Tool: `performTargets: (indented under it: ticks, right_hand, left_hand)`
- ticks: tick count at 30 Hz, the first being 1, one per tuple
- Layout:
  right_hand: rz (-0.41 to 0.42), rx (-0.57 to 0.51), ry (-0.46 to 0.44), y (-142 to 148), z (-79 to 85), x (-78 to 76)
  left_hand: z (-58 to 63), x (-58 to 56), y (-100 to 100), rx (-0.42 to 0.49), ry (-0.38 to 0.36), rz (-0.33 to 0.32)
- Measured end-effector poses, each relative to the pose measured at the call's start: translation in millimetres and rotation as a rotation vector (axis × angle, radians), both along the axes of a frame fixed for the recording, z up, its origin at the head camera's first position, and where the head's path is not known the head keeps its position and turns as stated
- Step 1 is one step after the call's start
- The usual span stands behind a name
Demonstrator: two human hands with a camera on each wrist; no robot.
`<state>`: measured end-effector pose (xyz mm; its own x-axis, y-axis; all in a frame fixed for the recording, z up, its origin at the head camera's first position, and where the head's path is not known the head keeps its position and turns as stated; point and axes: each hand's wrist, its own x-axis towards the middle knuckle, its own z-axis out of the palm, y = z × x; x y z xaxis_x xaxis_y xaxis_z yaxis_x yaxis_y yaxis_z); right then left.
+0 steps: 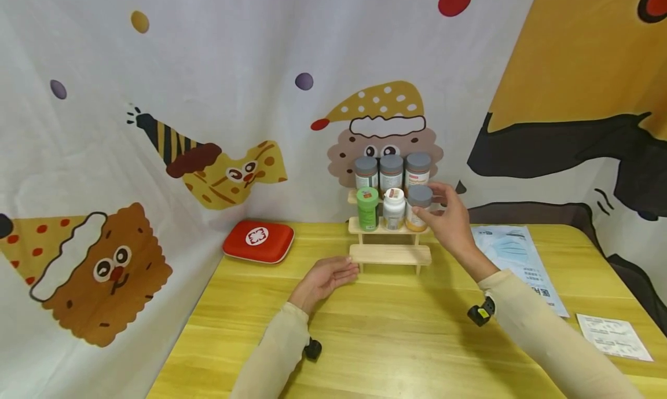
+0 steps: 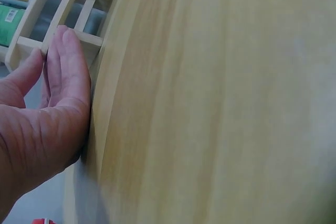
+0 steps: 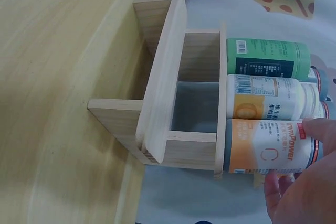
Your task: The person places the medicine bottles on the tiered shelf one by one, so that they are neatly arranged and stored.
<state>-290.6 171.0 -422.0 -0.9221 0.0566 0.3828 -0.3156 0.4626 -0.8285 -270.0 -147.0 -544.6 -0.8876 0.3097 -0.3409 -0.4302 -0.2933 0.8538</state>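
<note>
A small three-step wooden rack (image 1: 389,254) stands on the table. My left hand (image 1: 324,278) is at the left end of its lowest step, thumb on one side of the plank and nearly straight fingers on the other. On the middle step, my right hand (image 1: 449,220) holds a grey-capped supplement bottle (image 3: 268,148) with an orange and white label, thumb and fingers on either side. Beside it stand a white bottle (image 1: 394,209) and a green bottle (image 1: 367,211). Several grey-capped bottles (image 1: 391,170) fill the top step behind.
A red zip case (image 1: 259,241) with a white emblem lies left of the rack. To the right are a mask packet (image 1: 513,260) and a white blister sheet (image 1: 614,336). A printed cloth (image 1: 271,46) hangs behind the table (image 1: 385,341).
</note>
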Motion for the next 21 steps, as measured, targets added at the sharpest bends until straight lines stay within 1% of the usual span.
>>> performTargets:
  ticks: [5, 9, 16, 21]
  right_hand:
    - [-0.006, -0.022, -0.012, 2, -6.0, 2.2]
    - [-0.023, 0.015, -0.009, 4, -13.4, 8.8]
    - [-0.007, 0.138, -0.025, 9, -23.6, 31.6]
    - [0.026, 0.215, -0.084, 16, -31.3, 47.2]
  left_hand:
    - [1.9, -0.5, 1, -0.014, 0.012, 0.011]
    - [3.3, -0.1, 1, -0.031, 0.026, 0.016]
    - [3.1, 2.7, 1, -0.051, 0.033, 0.026]
    - [6.5, 2.8, 2, -0.077, 0.03, 0.03]
